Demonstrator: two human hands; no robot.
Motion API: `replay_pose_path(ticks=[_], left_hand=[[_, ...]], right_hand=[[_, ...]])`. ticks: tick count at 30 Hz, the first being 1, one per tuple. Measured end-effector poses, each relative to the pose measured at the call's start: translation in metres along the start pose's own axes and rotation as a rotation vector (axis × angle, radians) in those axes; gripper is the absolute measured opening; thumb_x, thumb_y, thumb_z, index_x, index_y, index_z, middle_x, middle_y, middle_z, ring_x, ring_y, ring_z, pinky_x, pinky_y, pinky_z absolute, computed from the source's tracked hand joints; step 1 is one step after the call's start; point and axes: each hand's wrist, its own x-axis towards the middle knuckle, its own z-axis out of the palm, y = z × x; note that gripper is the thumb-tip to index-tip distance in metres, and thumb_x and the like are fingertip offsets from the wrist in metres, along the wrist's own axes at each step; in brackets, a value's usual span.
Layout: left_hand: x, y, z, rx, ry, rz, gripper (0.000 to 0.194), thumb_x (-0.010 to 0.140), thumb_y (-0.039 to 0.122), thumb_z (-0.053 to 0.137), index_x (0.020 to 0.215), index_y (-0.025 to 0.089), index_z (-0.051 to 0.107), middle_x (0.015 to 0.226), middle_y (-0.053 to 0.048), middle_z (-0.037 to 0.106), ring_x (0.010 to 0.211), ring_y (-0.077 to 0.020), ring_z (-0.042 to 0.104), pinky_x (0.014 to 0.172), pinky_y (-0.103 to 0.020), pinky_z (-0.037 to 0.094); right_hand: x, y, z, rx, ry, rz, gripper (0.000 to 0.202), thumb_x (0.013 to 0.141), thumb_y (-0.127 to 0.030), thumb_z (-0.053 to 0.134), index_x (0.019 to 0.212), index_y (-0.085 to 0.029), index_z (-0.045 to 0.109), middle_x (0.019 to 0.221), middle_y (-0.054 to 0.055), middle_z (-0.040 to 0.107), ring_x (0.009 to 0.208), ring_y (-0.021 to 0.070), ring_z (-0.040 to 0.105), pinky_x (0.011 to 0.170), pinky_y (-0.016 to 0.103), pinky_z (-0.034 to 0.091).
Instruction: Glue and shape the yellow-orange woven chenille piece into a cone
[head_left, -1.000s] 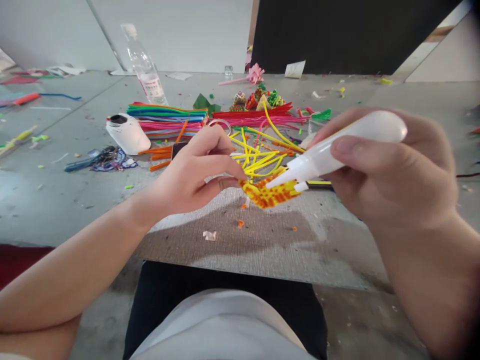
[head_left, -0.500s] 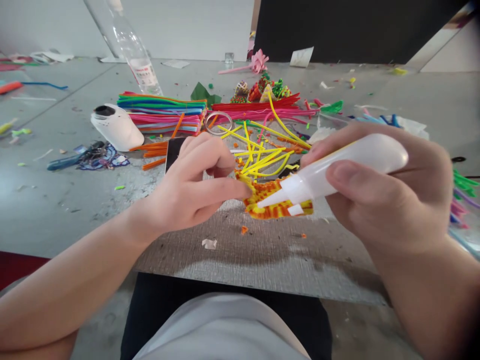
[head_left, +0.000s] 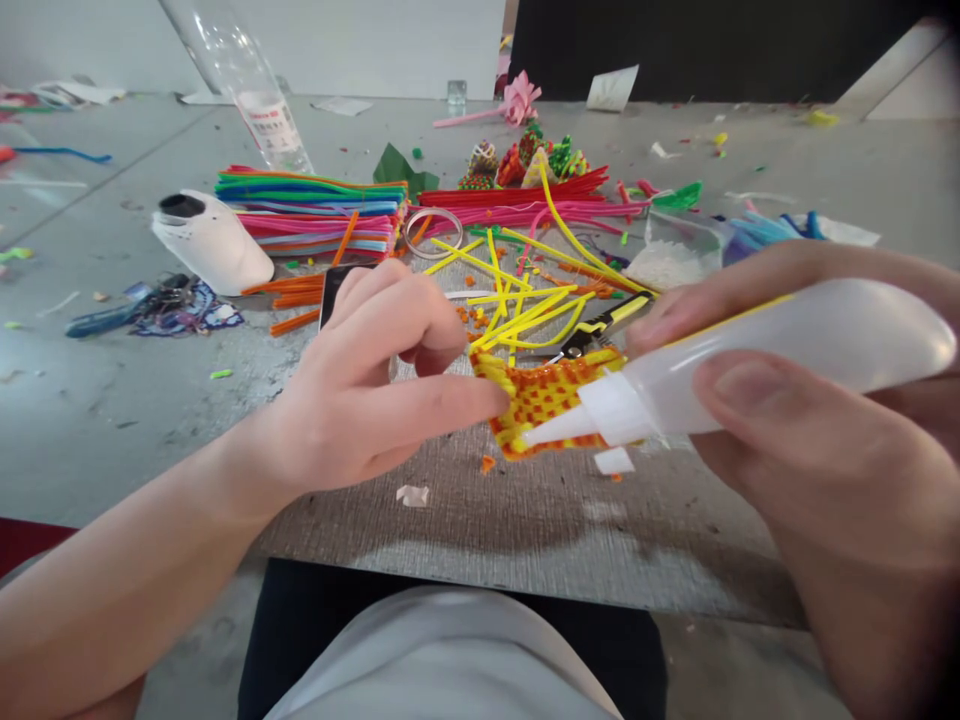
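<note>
My left hand (head_left: pixel 382 370) is nearly closed, its other fingers curled in and the forefinger pressed on the left edge of a woven piece (head_left: pixel 551 385), which it has hold of. That piece sits between my hands, just above the table: fuzzy yellow and orange strands crossing in a small check, the upper edge dipping a little (its right end is hidden from me behind the nozzle). From the right, a translucent squeeze bottle (head_left: pixel 825 340) slants down, its white tip at the piece's lower left corner; I cannot tell whether it touches. My right hand (head_left: pixel 847 480) is wrapped round that bottle, thumb along its near side.

The grey, grainy table (head_left: pixel 465 520) is littered with scraps. Beyond my left hand, off to its left, lies a white container (head_left: pixel 217 245), then a thick bundle of coloured stems (head_left: pixel 322 215) with a clear plastic bottle (head_left: pixel 262 115) behind it. Ahead, between my hands, are loose yellow stems (head_left: pixel 536 312) and yellow-and-black snips (head_left: pixel 600 325), a pink flower (head_left: pixel 521 100) farther back. Past everything, a pale panel (head_left: pixel 375 45) stands at left and a black one (head_left: pixel 675 50) at right.
</note>
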Motion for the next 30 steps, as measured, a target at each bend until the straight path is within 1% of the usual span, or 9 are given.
replay_pose_path(ticks=[4, 9, 12, 15, 19, 23, 26, 28, 30], left_hand=[[-0.0009, -0.0045, -0.0002, -0.012, 0.038, 0.090, 0.028, 0.089, 0.008, 0.060, 0.094, 0.030, 0.076, 0.078, -0.002, 0.052, 0.072, -0.0151, 0.051, 0.064, -0.034, 0.040], [-0.0006, -0.0066, -0.0011, -0.024, 0.056, 0.119, 0.027, 0.085, 0.006, 0.063, 0.093, 0.028, 0.076, 0.078, -0.001, 0.050, 0.071, -0.0148, 0.048, 0.063, -0.034, 0.039], [0.0002, -0.0058, -0.0017, -0.021, 0.077, 0.117, 0.029, 0.084, 0.004, 0.062, 0.089, 0.029, 0.076, 0.077, -0.001, 0.050, 0.068, -0.0147, 0.046, 0.061, -0.034, 0.038], [0.0009, -0.0053, -0.0018, -0.010, 0.070, 0.099, 0.030, 0.085, 0.005, 0.060, 0.088, 0.031, 0.075, 0.076, -0.001, 0.049, 0.067, -0.0145, 0.044, 0.061, -0.034, 0.038], [0.0002, -0.0062, -0.0019, -0.015, 0.072, 0.113, 0.029, 0.088, 0.006, 0.058, 0.095, 0.029, 0.074, 0.078, -0.001, 0.049, 0.068, -0.0136, 0.045, 0.061, -0.033, 0.038], [-0.0015, -0.0067, -0.0025, -0.006, 0.048, 0.107, 0.027, 0.092, 0.007, 0.056, 0.099, 0.027, 0.074, 0.083, 0.000, 0.047, 0.072, -0.0115, 0.046, 0.066, -0.032, 0.037], [-0.0024, -0.0060, -0.0026, -0.006, 0.060, 0.093, 0.025, 0.093, 0.007, 0.057, 0.099, 0.025, 0.074, 0.083, 0.000, 0.044, 0.075, -0.0107, 0.046, 0.069, -0.032, 0.035], [-0.0027, -0.0054, -0.0023, -0.019, 0.054, 0.103, 0.025, 0.092, 0.004, 0.059, 0.099, 0.022, 0.074, 0.084, 0.000, 0.044, 0.076, -0.0110, 0.045, 0.069, -0.032, 0.034], [-0.0029, -0.0048, -0.0017, -0.028, 0.040, 0.111, 0.024, 0.092, 0.003, 0.060, 0.099, 0.020, 0.074, 0.085, -0.001, 0.045, 0.077, -0.0116, 0.044, 0.069, -0.032, 0.034]], right_hand=[[-0.0017, 0.0005, -0.0012, -0.011, -0.014, -0.010, 0.012, 0.081, -0.033, 0.078, 0.087, -0.022, 0.078, 0.059, 0.000, 0.065, 0.045, 0.0129, 0.054, 0.035, 0.027, 0.035], [-0.0029, -0.0007, -0.0014, -0.048, 0.000, -0.039, 0.009, 0.082, -0.033, 0.077, 0.086, -0.024, 0.078, 0.056, -0.002, 0.063, 0.044, 0.0118, 0.051, 0.040, 0.029, 0.039], [-0.0034, -0.0011, -0.0019, -0.055, -0.002, -0.043, 0.009, 0.082, -0.033, 0.076, 0.086, -0.025, 0.078, 0.057, -0.002, 0.063, 0.044, 0.0118, 0.052, 0.041, 0.030, 0.039], [-0.0040, -0.0006, -0.0027, -0.059, 0.005, -0.054, 0.009, 0.084, -0.032, 0.076, 0.086, -0.024, 0.077, 0.055, -0.002, 0.061, 0.042, 0.0112, 0.050, 0.040, 0.031, 0.037], [-0.0039, 0.0012, -0.0038, -0.100, -0.021, -0.045, 0.008, 0.086, -0.032, 0.076, 0.087, -0.024, 0.076, 0.060, -0.001, 0.064, 0.042, 0.0112, 0.050, 0.039, 0.032, 0.034], [-0.0027, 0.0039, -0.0041, -0.126, -0.031, -0.080, 0.006, 0.085, -0.028, 0.075, 0.088, -0.023, 0.077, 0.052, -0.002, 0.060, 0.040, 0.0113, 0.048, 0.039, 0.033, 0.032], [-0.0019, 0.0054, -0.0038, -0.127, -0.043, -0.118, 0.005, 0.084, -0.026, 0.076, 0.088, -0.023, 0.078, 0.050, -0.002, 0.059, 0.039, 0.0117, 0.047, 0.038, 0.033, 0.031], [-0.0017, 0.0050, -0.0033, -0.131, -0.027, -0.106, 0.005, 0.083, -0.026, 0.076, 0.087, -0.023, 0.078, 0.051, -0.001, 0.060, 0.039, 0.0120, 0.047, 0.038, 0.034, 0.030], [-0.0017, 0.0033, -0.0025, -0.130, 0.008, -0.061, 0.007, 0.082, -0.029, 0.077, 0.086, -0.023, 0.078, 0.052, -0.001, 0.061, 0.039, 0.0129, 0.047, 0.038, 0.035, 0.030]])
